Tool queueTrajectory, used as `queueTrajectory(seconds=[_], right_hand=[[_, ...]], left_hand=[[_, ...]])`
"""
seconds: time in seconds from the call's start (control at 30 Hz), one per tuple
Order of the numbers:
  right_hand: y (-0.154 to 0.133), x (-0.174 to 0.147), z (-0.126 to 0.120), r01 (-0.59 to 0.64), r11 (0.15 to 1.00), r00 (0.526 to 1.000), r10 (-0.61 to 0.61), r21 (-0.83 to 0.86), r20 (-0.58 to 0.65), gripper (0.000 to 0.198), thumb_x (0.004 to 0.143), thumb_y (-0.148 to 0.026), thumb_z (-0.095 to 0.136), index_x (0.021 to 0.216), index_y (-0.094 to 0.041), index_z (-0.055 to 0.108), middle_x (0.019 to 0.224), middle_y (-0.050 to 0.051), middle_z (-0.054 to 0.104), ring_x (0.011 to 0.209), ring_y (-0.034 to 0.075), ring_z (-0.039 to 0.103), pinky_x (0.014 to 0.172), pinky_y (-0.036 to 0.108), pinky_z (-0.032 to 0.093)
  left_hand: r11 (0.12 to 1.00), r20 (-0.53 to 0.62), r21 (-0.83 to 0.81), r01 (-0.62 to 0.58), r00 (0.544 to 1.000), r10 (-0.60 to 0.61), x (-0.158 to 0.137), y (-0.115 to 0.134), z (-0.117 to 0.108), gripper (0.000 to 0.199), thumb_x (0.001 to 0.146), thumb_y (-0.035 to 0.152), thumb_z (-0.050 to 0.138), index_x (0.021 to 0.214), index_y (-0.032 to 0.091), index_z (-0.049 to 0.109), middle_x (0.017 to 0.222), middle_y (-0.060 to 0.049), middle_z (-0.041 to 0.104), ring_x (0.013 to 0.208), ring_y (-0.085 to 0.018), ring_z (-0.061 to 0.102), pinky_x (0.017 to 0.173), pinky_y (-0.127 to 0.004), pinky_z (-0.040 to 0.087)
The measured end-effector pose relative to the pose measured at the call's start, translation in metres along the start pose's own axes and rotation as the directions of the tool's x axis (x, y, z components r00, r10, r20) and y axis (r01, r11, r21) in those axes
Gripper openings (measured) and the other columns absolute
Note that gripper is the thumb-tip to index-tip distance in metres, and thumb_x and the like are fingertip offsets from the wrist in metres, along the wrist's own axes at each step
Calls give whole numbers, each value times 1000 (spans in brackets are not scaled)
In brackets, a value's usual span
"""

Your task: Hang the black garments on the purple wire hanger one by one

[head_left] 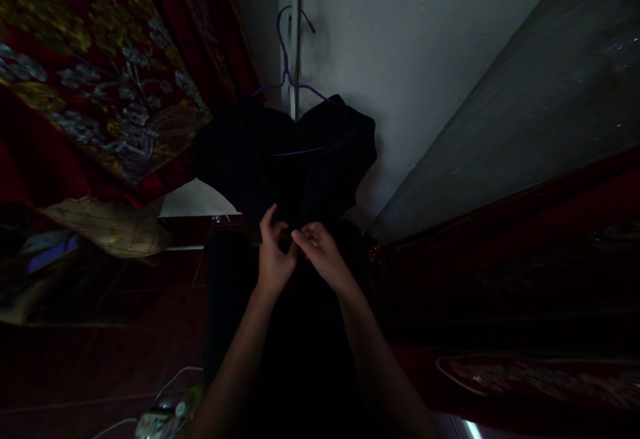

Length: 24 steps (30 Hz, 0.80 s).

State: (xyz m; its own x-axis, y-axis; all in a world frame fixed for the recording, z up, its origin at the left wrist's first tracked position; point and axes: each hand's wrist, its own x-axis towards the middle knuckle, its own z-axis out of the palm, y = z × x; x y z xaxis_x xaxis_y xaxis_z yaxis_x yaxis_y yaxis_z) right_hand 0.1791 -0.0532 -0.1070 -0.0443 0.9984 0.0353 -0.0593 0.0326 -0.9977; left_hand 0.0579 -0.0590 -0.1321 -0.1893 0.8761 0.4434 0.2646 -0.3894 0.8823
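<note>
A dark shirt hangs from a purple wire hanger, with its front parted in the middle. At the lower part of that front, my left hand pinches the cloth with thumb and bent fingers, the index finger raised. My right hand is right beside it, thumb and fingers closed on the cloth, the thumb tip near the left thumb. Whatever small part lies between the fingertips is too dark to make out.
The hanger hooks near a pale vertical strip on the grey wall. Red embroidered cloth drapes at the left, with more red cloth at the right. A small device with cords lies on the red tiled floor.
</note>
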Motion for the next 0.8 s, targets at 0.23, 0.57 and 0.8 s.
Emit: queueTrajectory(seconds=[0.23, 0.57, 0.8], right_hand=[[1, 9, -5, 131, 949, 988, -101, -287, 114, 25, 95, -46, 53, 89, -22, 54, 70, -3, 56, 66, 15, 57, 64, 26, 43], [-8, 5, -8, 49, 963, 999, -44, -264, 25, 26, 84, -43, 65, 75, -20, 58, 60, -1, 60, 56, 15, 58, 57, 26, 43], [-4, 6, -8, 43, 944, 987, 10, -327, 159, 26, 92, -39, 53, 76, -20, 59, 59, -1, 61, 52, 12, 56, 52, 24, 41]], left_hand=[[998, 48, 55, 33, 998, -36, -12, -5, -12, 23, 88, 21, 65, 111, 21, 67, 103, -6, 74, 94, -20, 73, 85, -32, 58], [989, 159, 147, -5, 987, -19, -9, 7, -16, 8, 91, 18, 60, 94, 19, 68, 89, -4, 73, 84, -18, 70, 78, -29, 53], [988, 118, 153, 31, 992, -49, -10, 8, -10, 7, 92, 19, 59, 94, 19, 66, 87, -3, 71, 83, -17, 69, 78, -28, 51]])
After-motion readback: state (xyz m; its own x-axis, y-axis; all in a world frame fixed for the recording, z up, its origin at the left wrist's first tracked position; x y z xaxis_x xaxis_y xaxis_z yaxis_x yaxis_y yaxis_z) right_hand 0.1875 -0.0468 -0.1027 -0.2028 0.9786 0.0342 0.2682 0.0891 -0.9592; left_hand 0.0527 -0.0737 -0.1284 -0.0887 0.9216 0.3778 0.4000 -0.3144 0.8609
